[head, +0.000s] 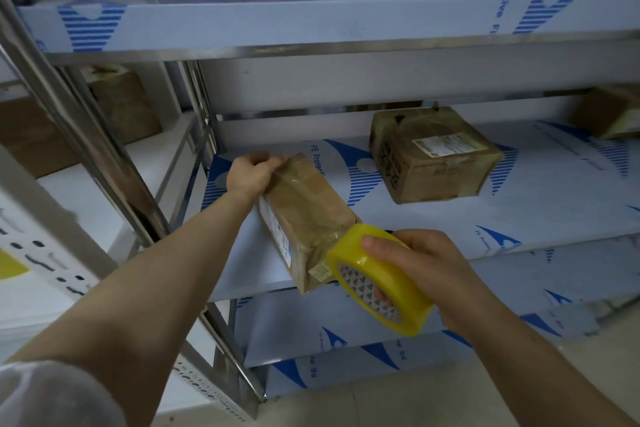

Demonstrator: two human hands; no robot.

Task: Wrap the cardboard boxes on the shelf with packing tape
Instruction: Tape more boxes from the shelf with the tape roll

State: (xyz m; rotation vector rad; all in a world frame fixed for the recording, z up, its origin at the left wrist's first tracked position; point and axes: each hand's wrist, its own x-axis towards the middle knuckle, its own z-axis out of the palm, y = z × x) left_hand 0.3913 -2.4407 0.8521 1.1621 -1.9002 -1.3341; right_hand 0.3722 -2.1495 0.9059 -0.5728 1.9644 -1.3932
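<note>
Mid-wrap: left grip (254, 172) clamps the far end of the box (306, 215); right grip (427, 272) curls round the tape roll (375, 282), strip seemingly attached; next, pull it round.

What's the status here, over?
Left hand grips box far end. Right hand holds tape roll by near corner. Second box behind, clear.

So your narrow box (308, 215) sits front-left on the middle shelf (536, 201), near end poking over the edge. Your left hand (251, 172) grips its far end, and your right hand (436, 270) holds the tape roll (377, 279) against the near end. The second box (436, 156) is behind, off to the right.
</note>
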